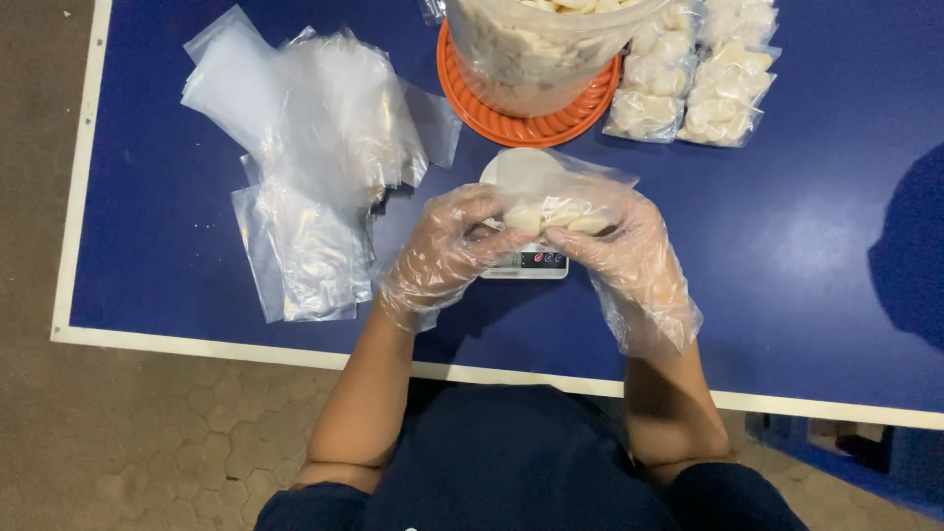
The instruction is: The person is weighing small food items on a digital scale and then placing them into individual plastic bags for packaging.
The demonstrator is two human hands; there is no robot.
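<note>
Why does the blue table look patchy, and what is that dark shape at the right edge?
Head view: light from overhead puts a pale sheen on the blue table, and the dark shape at the right is a shadow. Glare whitens the stack of clear plastic bags and the clear disposable gloves on the left hand and right hand. The picture is soft throughout.

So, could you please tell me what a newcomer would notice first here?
Two gloved hands, left hand and right hand, hold a small clear bag of pale pieces over a little scale at the centre. A pile of empty bags lies left; a big tub stands behind.
</note>
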